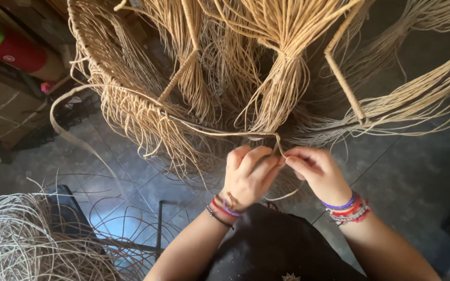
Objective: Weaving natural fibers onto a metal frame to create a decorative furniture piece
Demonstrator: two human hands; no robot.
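Your left hand (248, 174) is curled shut, fingers folded over a thin rattan strand (220, 133) right where it bends down from the frame's lower ring (131, 96). Your right hand (316, 171) meets it from the other side, thumb and forefinger pinched on the same strand just beside your left knuckles. Holding it from both sides at one point appears to keep the fibre taut while the small loop at your fingertips is formed.

The strand runs leftward from your hands along the ring, lying against the wrapped edge, so the pull looks directed along the rim rather than away from it. A looser tail curves beneath your right hand toward your lap.

Above your hands hangs a tied bundle of rattan fibres (282, 88), cinched at its waist and fanning out below; more such bundles hang to either side. Wrapped spokes (342, 78) slope down to the ring and seem to hold the bundles spread apart, leaving your fingers a gap to work in.

A flat wide strip (66, 130) loops freely off the left rim, apart from your hands. On the tiled floor (407, 177) at your lower left lies a heap of loose pale cane (22, 239), near enough to draw from. A red cylinder with a green cap (14, 49) rests on cardboard boxes (1, 104) at the far left.
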